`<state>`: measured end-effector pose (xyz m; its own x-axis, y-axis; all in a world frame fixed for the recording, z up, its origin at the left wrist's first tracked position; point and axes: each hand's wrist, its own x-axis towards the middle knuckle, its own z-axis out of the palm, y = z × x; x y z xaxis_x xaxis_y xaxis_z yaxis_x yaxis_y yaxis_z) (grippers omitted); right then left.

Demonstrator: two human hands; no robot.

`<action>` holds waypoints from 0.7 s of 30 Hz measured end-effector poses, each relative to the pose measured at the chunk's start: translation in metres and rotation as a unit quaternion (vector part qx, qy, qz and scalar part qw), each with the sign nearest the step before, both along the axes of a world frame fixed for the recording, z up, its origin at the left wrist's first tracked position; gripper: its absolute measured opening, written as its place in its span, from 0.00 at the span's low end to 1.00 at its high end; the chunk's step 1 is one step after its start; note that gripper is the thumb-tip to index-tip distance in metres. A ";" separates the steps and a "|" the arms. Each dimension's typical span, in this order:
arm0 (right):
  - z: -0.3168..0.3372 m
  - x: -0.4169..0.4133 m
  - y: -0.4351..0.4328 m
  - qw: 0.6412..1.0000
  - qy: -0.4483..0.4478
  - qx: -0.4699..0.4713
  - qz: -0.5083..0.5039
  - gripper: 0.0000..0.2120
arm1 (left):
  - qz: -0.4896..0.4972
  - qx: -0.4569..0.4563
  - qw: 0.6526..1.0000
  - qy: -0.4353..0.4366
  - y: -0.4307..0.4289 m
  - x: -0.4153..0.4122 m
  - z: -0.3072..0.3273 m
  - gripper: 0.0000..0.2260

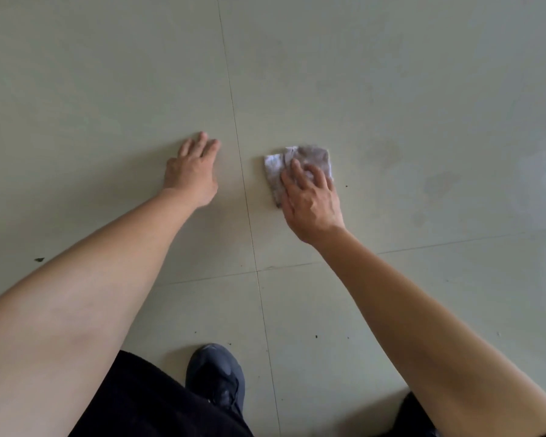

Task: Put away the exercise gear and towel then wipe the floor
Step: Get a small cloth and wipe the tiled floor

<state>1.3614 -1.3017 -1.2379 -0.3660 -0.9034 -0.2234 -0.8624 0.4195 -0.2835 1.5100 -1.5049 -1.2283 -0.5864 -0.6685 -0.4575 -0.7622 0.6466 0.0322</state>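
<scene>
So we're looking straight down at a pale grey-green tiled floor (391,74), smooth and a bit glossy, with thin grout lines (248,197) crossing it: one long line runs away from us between the two hands and another cuts across it lower down. Some faint darker smudges (438,182) sit on the tile off to the right, and a few tiny dark specks (39,259) are scattered about. No containers anywhere in view, just floor.

Our right hand (309,200) is pressed flat, fingers spread, on top of a small crumpled white-and-grey cloth rag (312,157), pinning it to the floor rather than gripping it. The rag lies just right of the long grout line, looks soft and wrinkly, whiter on the left edge and dingier grey toward the far corner.

Our left hand (193,171) is open and holds nothing, palm down on the bare tile just left of that grout line.

Down at the bottom there's a dark rounded shoe (216,376) on the floor and some black fabric clothing (139,405) next to it.
</scene>
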 end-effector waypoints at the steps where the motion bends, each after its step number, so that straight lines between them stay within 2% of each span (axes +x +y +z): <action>1: 0.000 0.018 0.009 0.999 -0.010 -0.013 0.040 0.23 | -0.007 0.004 1.000 0.000 -0.003 0.001 0.002 0.31; 4: -0.009 0.052 0.048 0.983 -0.029 -0.047 0.176 0.20 | 0.011 0.029 1.000 0.000 -0.003 -0.007 0.010 0.30; 7: -0.004 0.034 0.067 0.962 -0.021 -0.057 0.266 0.17 | 0.032 0.059 0.997 -0.025 -0.001 -0.015 0.020 0.28; 9: 0.003 0.010 0.073 0.977 -0.007 -0.049 0.207 0.17 | 0.035 0.063 0.997 -0.029 0.000 -0.018 0.025 0.26; 11: 0.018 -0.011 0.074 0.999 0.008 0.015 0.043 0.22 | 0.039 0.064 0.997 -0.031 0.002 -0.019 0.027 0.25; 13: 0.029 -0.020 0.073 0.993 0.016 0.093 -0.073 0.25 | 0.063 0.070 0.995 -0.029 0.004 -0.024 0.028 0.24; 17: 0.043 -0.002 0.062 0.978 -0.006 0.194 -0.075 0.30 | 0.145 0.096 0.984 -0.029 0.010 -0.050 0.035 0.21; 19: 0.046 0.017 0.055 0.974 -0.029 0.216 -0.054 0.32 | 0.174 0.119 0.977 -0.021 0.009 -0.064 0.040 0.22; 21: 0.041 0.031 0.051 0.976 -0.028 0.217 -0.011 0.31 | 0.172 0.103 0.980 0.014 0.004 -0.074 0.040 0.22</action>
<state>1.3919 -1.2503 -1.1973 -0.3609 -0.7113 -0.6031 -0.8399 0.5290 -0.1212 1.4362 -1.5006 -1.1879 -0.3564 -0.7247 -0.5897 -0.9310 0.3285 0.1590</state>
